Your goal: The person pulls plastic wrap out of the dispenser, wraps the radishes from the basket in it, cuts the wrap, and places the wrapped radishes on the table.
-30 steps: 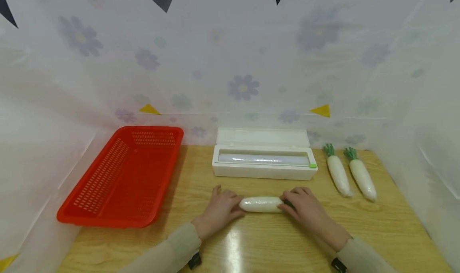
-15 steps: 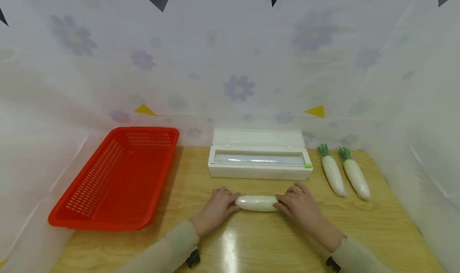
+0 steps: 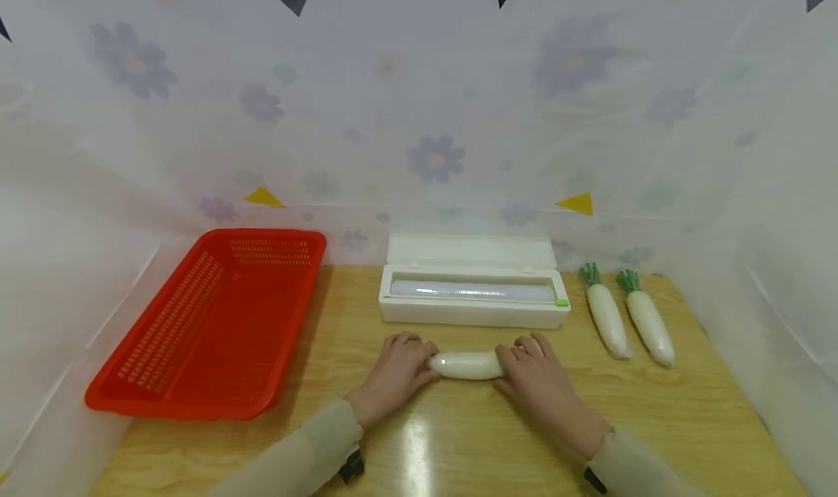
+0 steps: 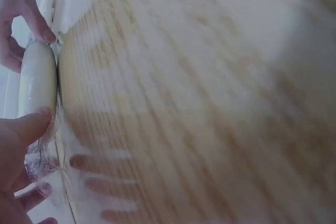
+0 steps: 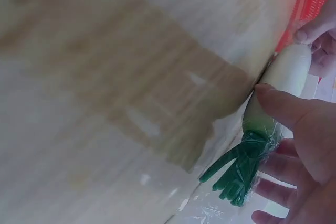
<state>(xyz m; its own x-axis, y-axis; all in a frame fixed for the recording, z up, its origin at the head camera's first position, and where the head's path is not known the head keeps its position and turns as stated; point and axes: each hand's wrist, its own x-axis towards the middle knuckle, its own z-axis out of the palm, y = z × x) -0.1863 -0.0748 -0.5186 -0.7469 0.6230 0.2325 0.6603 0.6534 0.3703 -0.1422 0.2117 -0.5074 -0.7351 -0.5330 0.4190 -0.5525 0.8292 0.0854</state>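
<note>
A white radish [image 3: 466, 365] lies sideways on the table, wrapped in clear plastic film. My left hand [image 3: 396, 370] holds its left end, and in the left wrist view loose film [image 4: 44, 161] bunches beside those fingers. My right hand [image 3: 537, 377] grips the other end, with the thumb [image 5: 278, 103] lying across the white body. Green leaves [image 5: 241, 166] under film show below that thumb in the right wrist view; in the head view my right hand hides them.
Behind the hands stands a white film box [image 3: 471, 313] with its lid up and a film roll [image 3: 471, 289] inside. Two more radishes [image 3: 607, 319] lie at the right, looking film-wrapped. At the left sits a red basket [image 3: 304, 315]. A patterned curtain [image 3: 366, 104] encloses the table.
My right hand has shifted left along the radish and now covers more of its leafy end. The radish has moved slightly away from me. The head view has turned a little.
</note>
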